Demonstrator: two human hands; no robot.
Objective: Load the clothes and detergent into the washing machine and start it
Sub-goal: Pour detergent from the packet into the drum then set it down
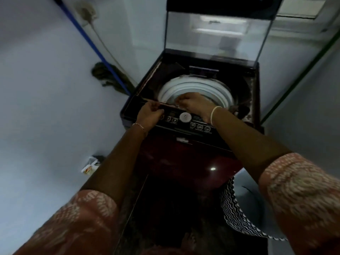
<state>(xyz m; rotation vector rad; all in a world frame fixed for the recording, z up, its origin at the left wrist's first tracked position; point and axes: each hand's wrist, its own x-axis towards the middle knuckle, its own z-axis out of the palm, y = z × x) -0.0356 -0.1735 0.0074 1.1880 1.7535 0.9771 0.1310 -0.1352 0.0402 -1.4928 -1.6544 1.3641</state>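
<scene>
A dark red top-load washing machine [184, 159] stands in front of me with its glass lid [215, 34] raised upright. The white ring of the drum [206, 85] shows in the opening; I cannot see what lies inside it. My left hand [150, 115] is at the left end of the control panel [199, 127], its fingers closed on the thin front rim of the opening. My right hand [193, 105] reaches over the front edge of the drum with its fingers curled down; whether it holds anything is hidden. A white dial [185, 117] sits between my hands.
A tub draped with black-and-white zigzag cloth [233, 208] stands low at the right beside the machine. A mop [106, 74] with a blue handle leans in the left corner. A small white packet [90, 165] lies by the left wall. Walls close in on both sides.
</scene>
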